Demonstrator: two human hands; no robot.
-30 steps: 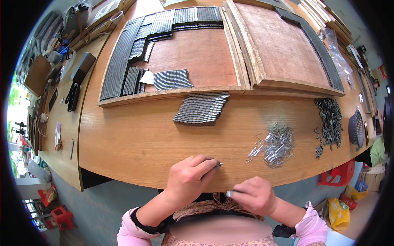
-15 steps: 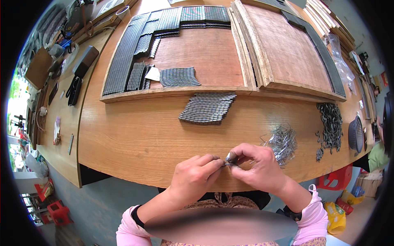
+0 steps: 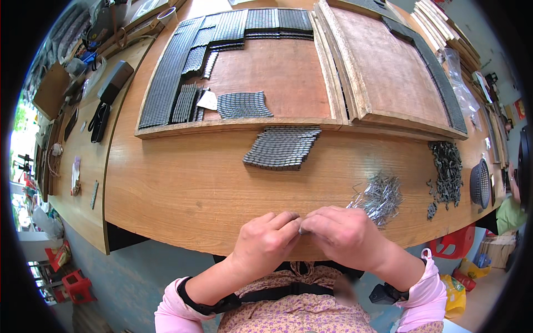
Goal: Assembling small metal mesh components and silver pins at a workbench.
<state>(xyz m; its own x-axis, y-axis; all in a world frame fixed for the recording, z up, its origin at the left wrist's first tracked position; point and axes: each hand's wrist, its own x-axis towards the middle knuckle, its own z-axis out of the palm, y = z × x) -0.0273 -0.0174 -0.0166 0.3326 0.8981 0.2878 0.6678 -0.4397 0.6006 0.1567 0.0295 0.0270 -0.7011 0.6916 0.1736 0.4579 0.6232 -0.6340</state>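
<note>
My left hand [image 3: 267,237] and my right hand [image 3: 345,232] meet fingertip to fingertip just above the table's near edge. Both are closed in a pinch; whatever small piece sits between them is hidden by the fingers. Right beside my right hand lies a loose heap of thin silvery metal pins [image 3: 380,198]. Farther right is a pile of small dark parts [image 3: 445,172]. Ahead of my hands, a slanted block of dark linked strips with silvery bands [image 3: 282,147] rests on the table against the wooden tray.
A shallow wooden tray [image 3: 239,125] holds dark strip rows along its left and far sides, plus a white paper piece [image 3: 207,100]. A second wooden tray [image 3: 411,121] adjoins it on the right. A grey basket [image 3: 480,183] stands at the table's right edge.
My right hand has turned, its fingers folding over and closing in against my left fingertips. The piece glimpsed between them is now covered. The things on the table stay put.
</note>
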